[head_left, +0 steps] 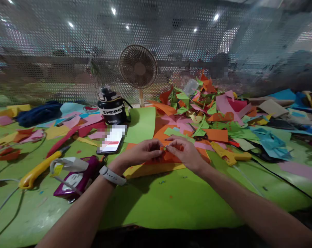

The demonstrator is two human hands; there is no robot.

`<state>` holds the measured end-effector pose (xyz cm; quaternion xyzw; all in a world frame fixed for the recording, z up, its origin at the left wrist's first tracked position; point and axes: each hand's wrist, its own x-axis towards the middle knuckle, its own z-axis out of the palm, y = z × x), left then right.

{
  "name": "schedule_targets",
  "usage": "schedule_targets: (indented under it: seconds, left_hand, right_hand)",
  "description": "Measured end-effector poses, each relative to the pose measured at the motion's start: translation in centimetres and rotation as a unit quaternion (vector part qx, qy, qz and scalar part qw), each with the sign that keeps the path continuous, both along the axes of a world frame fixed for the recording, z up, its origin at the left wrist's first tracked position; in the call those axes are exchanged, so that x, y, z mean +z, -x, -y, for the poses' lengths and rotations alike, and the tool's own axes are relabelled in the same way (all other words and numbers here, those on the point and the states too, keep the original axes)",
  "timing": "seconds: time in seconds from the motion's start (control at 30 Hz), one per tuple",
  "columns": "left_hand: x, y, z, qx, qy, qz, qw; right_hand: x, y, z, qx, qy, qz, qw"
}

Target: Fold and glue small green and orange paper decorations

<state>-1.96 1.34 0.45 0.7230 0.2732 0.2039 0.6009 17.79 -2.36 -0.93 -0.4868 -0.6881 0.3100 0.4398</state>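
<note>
So my right hand had one orange bit pinched right at its fingertips. My left hand curled in at the bit's 9 o'clock side; couldn't tell if it gripped. Around them I counted one phone at 10, one bottle and one fan around 11, one glue gun at 3.

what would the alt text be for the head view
Two bare hands, left and right, pinch a small orange piece over orange and yellow sheets on a green table. Around them lie colorful scraps, a phone, a black bottle, a fan and two yellow glue guns.
</note>
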Motion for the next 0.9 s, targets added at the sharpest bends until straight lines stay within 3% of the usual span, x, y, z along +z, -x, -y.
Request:
schedule_targets:
  seconds: [0.53, 0.9]
  left_hand:
    - [-0.4, -0.09, -0.05, 0.028, 0.019, 0.012, 0.999]
    - [-0.28, -0.21, -0.02, 0.03, 0.004, 0.009, 1.0]
  right_hand:
    - [-0.24, 0.7, 0.71, -0.078, -0.037, 0.001, 0.996]
    - [-0.53, 0.74, 0.63, -0.071, -0.034, -0.011, 0.997]
